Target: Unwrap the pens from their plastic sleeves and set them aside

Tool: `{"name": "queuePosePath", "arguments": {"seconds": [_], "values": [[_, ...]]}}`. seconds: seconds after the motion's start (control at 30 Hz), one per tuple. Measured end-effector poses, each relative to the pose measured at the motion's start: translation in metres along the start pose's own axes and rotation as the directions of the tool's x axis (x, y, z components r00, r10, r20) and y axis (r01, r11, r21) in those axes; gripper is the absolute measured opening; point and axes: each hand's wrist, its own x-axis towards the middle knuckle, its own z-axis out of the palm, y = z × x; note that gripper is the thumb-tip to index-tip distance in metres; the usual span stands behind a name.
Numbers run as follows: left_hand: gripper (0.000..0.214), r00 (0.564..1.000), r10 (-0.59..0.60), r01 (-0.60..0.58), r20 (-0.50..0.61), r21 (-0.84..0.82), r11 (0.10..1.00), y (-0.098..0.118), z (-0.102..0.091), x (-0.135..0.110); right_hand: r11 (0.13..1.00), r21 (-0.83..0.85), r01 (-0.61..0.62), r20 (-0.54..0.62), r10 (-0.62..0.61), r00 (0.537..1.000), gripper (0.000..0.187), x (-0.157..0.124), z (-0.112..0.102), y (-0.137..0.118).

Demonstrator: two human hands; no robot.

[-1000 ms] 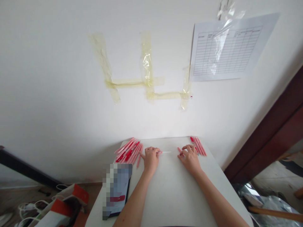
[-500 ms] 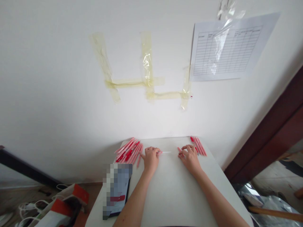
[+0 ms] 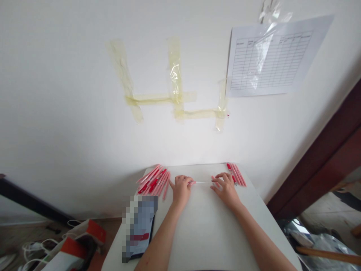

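Note:
My left hand point(image 3: 182, 190) is closed on a thin white pen refill point(image 3: 203, 182) with a reddish end at the fingers. The refill lies level and points right, its far end reaching the fingertips of my right hand point(image 3: 225, 188). A pink pen barrel point(image 3: 213, 178) shows among the right hand's curled fingers, partly hidden by them; the thumb sits a little apart from the index finger. Left of my left hand lies a loose pile of pink and red pens point(image 3: 153, 180). Beyond the right hand, several pink pens point(image 3: 238, 174) lie side by side, with a red-capped pen point(image 3: 229, 166) beside them.
The white table point(image 3: 208, 233) stands against a white wall with yellowed tape point(image 3: 175, 71) and a printed sheet point(image 3: 270, 56). A blurred-out phone or tablet point(image 3: 141, 226) lies at the table's left edge. Cables and boxes point(image 3: 76, 244) are on the floor at left, plastic bags point(image 3: 329, 244) at right.
My left hand has moved slightly right with the refill, whose far end now meets the right fingertips. The right thumb and index finger have spread a little. The pens have not moved.

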Motion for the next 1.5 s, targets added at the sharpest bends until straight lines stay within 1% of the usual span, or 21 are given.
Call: {"name": "queuePosePath", "arguments": {"seconds": [0.1, 0.2, 0.37, 0.53, 0.63, 0.8, 0.9, 1.0, 1.17, 1.5], "values": [[0.016, 0.999, 0.046, -0.046, 0.012, -0.009, 0.999, 0.002, 0.001, -0.001, 1.000, 0.025, 0.011, 0.024, -0.012, 1.000, 0.022, 0.000, -0.001, -0.003], [0.015, 0.997, 0.071, -0.070, 0.028, -0.035, 0.997, 0.005, 0.001, -0.002, 0.999, 0.035, 0.018, 0.029, -0.019, 0.999, 0.020, 0.000, 0.000, -0.003], [0.014, 0.995, 0.082, -0.079, 0.051, -0.058, 0.995, 0.007, -0.002, -0.002, 0.999, 0.036, 0.036, 0.022, -0.036, 0.999, 0.017, 0.000, 0.001, -0.004], [0.014, 0.996, 0.081, -0.080, 0.021, -0.056, 0.995, 0.008, -0.003, -0.003, 0.996, 0.042, 0.084, -0.005, -0.084, 0.996, 0.016, 0.002, 0.000, -0.004], [0.015, 0.999, 0.034, -0.035, -0.031, -0.032, 0.999, 0.007, -0.005, -0.002, 0.995, 0.037, 0.091, -0.049, -0.089, 0.995, 0.015, 0.003, -0.001, -0.003], [0.017, 0.990, -0.078, 0.080, -0.114, 0.008, 0.997, 0.003, -0.009, 0.000, 1.000, 0.006, 0.027, -0.158, -0.025, 0.987, 0.013, 0.003, -0.005, 0.000], [0.017, 0.984, -0.110, 0.117, -0.144, 0.041, 0.992, 0.000, -0.009, 0.001, 0.999, -0.034, -0.005, -0.183, -0.002, 0.983, 0.011, 0.002, -0.005, -0.001], [0.019, 0.984, -0.105, 0.116, -0.146, 0.063, 0.991, 0.000, -0.009, 0.001, 0.996, -0.085, -0.028, -0.168, 0.013, 0.986, 0.012, 0.001, -0.002, -0.006], [0.020, 0.986, -0.093, 0.104, -0.136, 0.074, 0.992, 0.000, -0.006, 0.000, 0.984, -0.163, -0.068, -0.086, 0.054, 0.995, 0.007, 0.000, 0.000, -0.016], [0.018, 0.987, -0.100, 0.109, -0.129, 0.062, 0.992, -0.001, -0.006, 0.001, 0.979, -0.196, -0.062, 0.044, 0.072, 0.996, 0.010, 0.000, -0.001, -0.027]]}}
